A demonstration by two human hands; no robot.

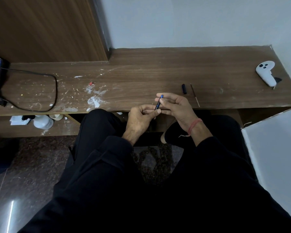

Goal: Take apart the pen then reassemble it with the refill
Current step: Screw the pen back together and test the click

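Note:
I hold a blue pen barrel (159, 103) between both hands at the near edge of the wooden table (158, 73). My left hand (139, 118) pinches its lower end with thumb and fingers. My right hand (174, 105) grips its upper part, fingers curled around it. A black pen cap (184, 88) lies on the table just beyond my right hand. Beside the cap lies the thin refill (194, 95), pointing toward the table's near edge.
A white controller (265, 73) rests at the table's far right. A black cable (40, 91) loops at the left amid white stains. Under the table, a lower shelf holds a white bottle (43, 122) and a small cup (56, 116). A white panel (275, 148) stands at right.

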